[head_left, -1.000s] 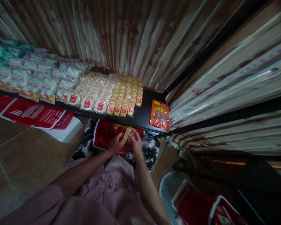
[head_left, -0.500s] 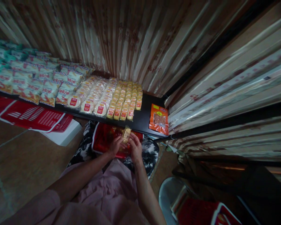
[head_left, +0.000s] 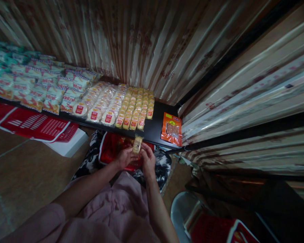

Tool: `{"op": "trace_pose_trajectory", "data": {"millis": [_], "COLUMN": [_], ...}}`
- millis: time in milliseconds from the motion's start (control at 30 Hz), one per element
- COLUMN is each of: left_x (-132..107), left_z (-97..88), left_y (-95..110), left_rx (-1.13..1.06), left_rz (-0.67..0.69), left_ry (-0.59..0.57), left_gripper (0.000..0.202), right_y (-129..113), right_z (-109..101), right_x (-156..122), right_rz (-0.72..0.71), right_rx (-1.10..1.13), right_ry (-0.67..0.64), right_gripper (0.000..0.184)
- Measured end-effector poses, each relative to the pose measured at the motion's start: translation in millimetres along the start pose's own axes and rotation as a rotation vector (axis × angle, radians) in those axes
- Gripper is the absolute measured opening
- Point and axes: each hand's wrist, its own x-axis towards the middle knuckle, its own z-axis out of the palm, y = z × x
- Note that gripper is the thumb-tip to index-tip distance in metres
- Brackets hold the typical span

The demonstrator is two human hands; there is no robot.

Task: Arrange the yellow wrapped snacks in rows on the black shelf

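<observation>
Between my two hands, above a red basket [head_left: 104, 148] on my lap, is a small wrapped snack cake [head_left: 137, 144], pale yellow in clear film. My left hand [head_left: 126, 157] grips its lower left side. The fingers of my right hand [head_left: 147, 157] are closed on its right edge. Just beyond, rows of yellow wrapped snacks with red-and-white labels [head_left: 134, 109] stand on a black shelf [head_left: 154, 130]. Dim light hides what lies inside the basket.
Round white wrapped snacks [head_left: 101, 104] and pale bags [head_left: 50, 84] fill the shelf leftward. An orange packet [head_left: 171, 129] lies at its right end. Red baskets [head_left: 38, 124] and a white box [head_left: 68, 143] are below left. A grey tub [head_left: 178, 212] stands lower right.
The wrapped snack has turned slightly more upright in my hands, and my left hand has shifted a little under it. The shelf goods look the same.
</observation>
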Motion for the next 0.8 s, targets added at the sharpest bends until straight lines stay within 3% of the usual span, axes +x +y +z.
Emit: {"op": "trace_pose_trajectory", "data": {"millis": [200,367,533,800], "left_x": [4,8,10,22], "left_z": [2.9,10.3,17.0,17.9], "left_y": [1,2,5,-5], "left_rx": [0.003,0.169,0.368,0.535], "left_rz": [-0.025,0.177,0.315,0.616], "left_ry": [0.028,0.056,0.161,0.168], "left_gripper": [0.028,0.026,0.029,0.033], "right_y": [-4,-2,5,-2], "right_z": [1,-2,-4,-1], "right_x": [-1,4,8,9], "right_rz": [-0.015,-0.032,-0.015,-0.004], "right_rx": [-0.048,-0.088,-0.051,-0.102], "right_ry": [-0.001,0.027,0.041,0.020], "right_gripper": [0.034,0.038,0.042,0.045]}}
